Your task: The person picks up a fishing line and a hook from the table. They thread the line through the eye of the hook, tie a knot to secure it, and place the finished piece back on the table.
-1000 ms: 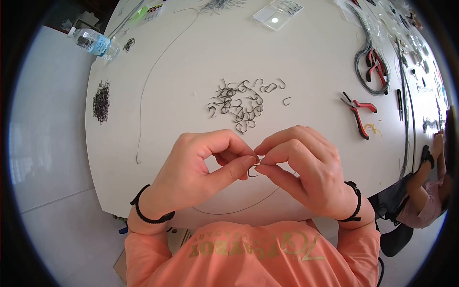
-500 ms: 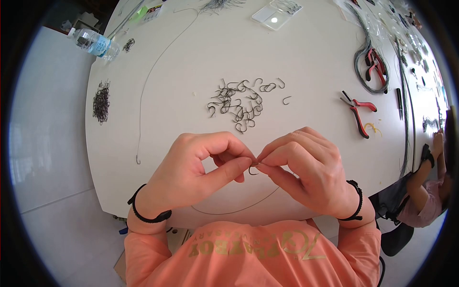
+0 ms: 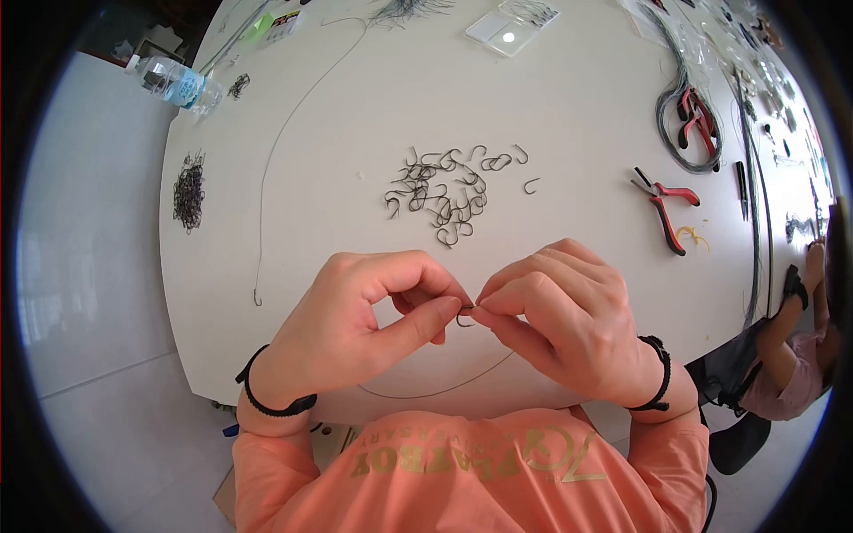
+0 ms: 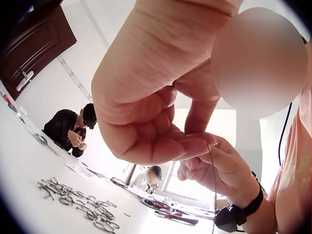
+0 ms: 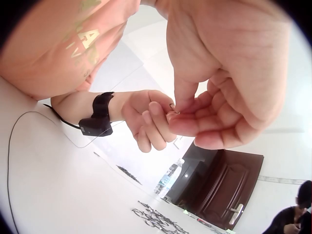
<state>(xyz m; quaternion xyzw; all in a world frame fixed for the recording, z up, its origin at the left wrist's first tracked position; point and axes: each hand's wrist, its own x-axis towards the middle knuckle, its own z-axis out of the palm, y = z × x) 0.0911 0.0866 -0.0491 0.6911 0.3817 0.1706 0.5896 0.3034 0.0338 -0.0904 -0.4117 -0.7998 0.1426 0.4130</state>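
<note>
Between both hands, just in front of the chest, is a small dark fishhook [image 3: 463, 321], its bend hanging below the fingertips. My left hand [image 3: 369, 313] pinches it between thumb and index finger. My right hand [image 3: 562, 309] meets those fingertips from the other side, pinching the thin line at the hook's shank; the fingers hide most of that spot. A thin line [image 3: 418, 396] curves below the hands, and in the left wrist view a strand of line [image 4: 213, 178] hangs from the fingertips. Beyond the hands lies a loose pile of fishhooks [image 3: 423, 194].
Left on the white table lie a dense hook pile [image 3: 187, 192], a long line with a hook [image 3: 258, 298] and a plastic bottle [image 3: 178, 83]. Red-handled pliers [image 3: 666, 209], coiled line [image 3: 662, 133] and a clear box [image 3: 508, 31] lie right and far. Another person's arm [image 3: 791, 311] shows at right.
Both hands have shifted slightly left with the hook. The right fingertips have moved a little along the shank area, and the hook's bend shows just left of them. The table items stay put.
</note>
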